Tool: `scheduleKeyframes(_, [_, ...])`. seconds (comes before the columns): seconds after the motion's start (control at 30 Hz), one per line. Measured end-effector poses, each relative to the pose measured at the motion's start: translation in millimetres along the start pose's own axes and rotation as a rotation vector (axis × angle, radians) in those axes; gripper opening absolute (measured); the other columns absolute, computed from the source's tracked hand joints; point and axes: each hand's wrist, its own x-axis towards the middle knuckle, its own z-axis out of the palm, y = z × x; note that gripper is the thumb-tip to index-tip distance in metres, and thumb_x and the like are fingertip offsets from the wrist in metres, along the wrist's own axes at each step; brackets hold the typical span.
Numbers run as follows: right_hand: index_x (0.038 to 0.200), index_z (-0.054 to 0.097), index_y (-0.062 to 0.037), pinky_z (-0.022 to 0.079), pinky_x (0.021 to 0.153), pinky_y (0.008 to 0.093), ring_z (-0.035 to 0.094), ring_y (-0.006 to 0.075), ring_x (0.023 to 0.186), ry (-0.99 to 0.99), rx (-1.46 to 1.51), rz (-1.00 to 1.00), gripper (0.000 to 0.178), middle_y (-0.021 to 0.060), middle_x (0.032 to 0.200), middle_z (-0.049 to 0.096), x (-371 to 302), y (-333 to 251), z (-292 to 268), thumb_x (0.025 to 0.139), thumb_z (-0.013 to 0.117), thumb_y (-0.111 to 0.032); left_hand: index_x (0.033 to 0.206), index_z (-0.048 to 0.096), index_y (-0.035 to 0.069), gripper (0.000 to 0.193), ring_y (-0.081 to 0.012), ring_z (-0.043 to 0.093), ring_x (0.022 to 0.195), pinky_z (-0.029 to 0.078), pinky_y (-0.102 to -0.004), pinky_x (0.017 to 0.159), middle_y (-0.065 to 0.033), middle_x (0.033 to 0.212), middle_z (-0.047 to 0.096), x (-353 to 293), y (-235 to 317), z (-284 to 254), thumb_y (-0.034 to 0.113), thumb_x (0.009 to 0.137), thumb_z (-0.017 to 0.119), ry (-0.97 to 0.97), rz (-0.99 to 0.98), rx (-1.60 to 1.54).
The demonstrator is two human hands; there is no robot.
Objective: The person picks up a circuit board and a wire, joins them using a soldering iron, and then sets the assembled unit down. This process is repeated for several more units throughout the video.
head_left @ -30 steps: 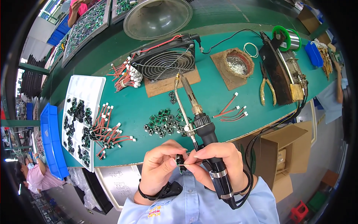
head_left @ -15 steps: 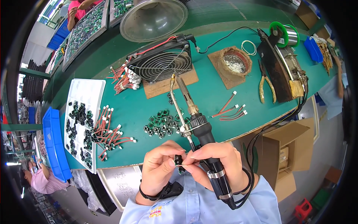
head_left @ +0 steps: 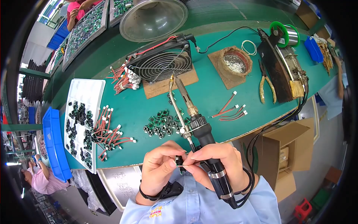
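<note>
Just past the table's near edge, my left hand (head_left: 159,168) pinches a small black part with a green circuit board (head_left: 179,160) between thumb and fingers. My right hand (head_left: 223,160) is wrapped round the black handle of a soldering iron (head_left: 203,134) with a brass-coloured feed tube fixed alongside. Its tip points away from me, in front of a fan (head_left: 164,63). The right thumb and forefinger also meet at the small part, with something thin like a wire between them, partly hidden. A pile of similar green-and-black parts (head_left: 162,123) lies beyond my hands.
On the left are a white tray (head_left: 95,91) of parts and red-and-black wires, and a blue bin (head_left: 56,143). Rightward lie loose wires (head_left: 228,106), a solder pot (head_left: 235,63), pliers (head_left: 265,84) and a solder spool (head_left: 292,35). A cardboard box (head_left: 287,134) stands below the edge.
Both hands keep nearly the same pose and grip. The soldering iron's tip has shifted very slightly to the left.
</note>
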Motion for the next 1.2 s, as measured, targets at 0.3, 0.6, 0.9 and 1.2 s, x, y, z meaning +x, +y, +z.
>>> scheduleKeyframes(0.3, [0.099,0.048,-0.0027,0.052,0.057,0.0250,0.067,0.0187,0.068,-0.028,-0.054,-0.014,0.042,0.0098,0.076,0.065,0,-1,-3,0.067,0.074,0.006,0.103,0.059,-0.003,0.022,-0.0192,0.055,0.086,0.044,-0.0300,0.076,-0.0134,0.096,0.056,0,3,0,0.011,0.086,0.059,-0.013,-0.015,-0.004])
scheduleKeyframes(0.6, [0.103,0.054,-0.0031,0.046,0.051,0.0284,0.058,0.0210,0.058,0.032,-0.010,-0.057,0.043,0.0087,0.075,0.060,0,-1,-1,0.064,0.066,0.010,0.104,0.059,-0.004,0.024,-0.0194,0.055,0.086,0.044,-0.0306,0.077,-0.0133,0.096,0.056,1,3,2,0.012,0.086,0.059,-0.009,-0.034,-0.022])
scheduleKeyframes(0.9, [0.102,0.054,-0.0040,0.046,0.052,0.0261,0.060,0.0186,0.060,-0.052,-0.030,-0.026,0.043,0.0071,0.075,0.061,-1,1,-9,0.064,0.070,0.009,0.104,0.059,-0.004,0.023,-0.0184,0.055,0.090,0.043,-0.0301,0.079,-0.0125,0.097,0.057,2,8,6,0.010,0.086,0.060,0.026,-0.080,-0.017])
scheduleKeyframes(1.2, [0.098,0.053,-0.0049,0.050,0.056,0.0252,0.065,0.0172,0.068,-0.103,-0.104,0.048,0.041,0.0066,0.079,0.065,3,3,-14,0.065,0.077,0.001,0.101,0.057,-0.003,0.018,-0.0188,0.055,0.095,0.045,-0.0315,0.084,-0.0138,0.103,0.055,2,10,-4,-0.004,0.082,0.057,-0.057,-0.115,0.092])
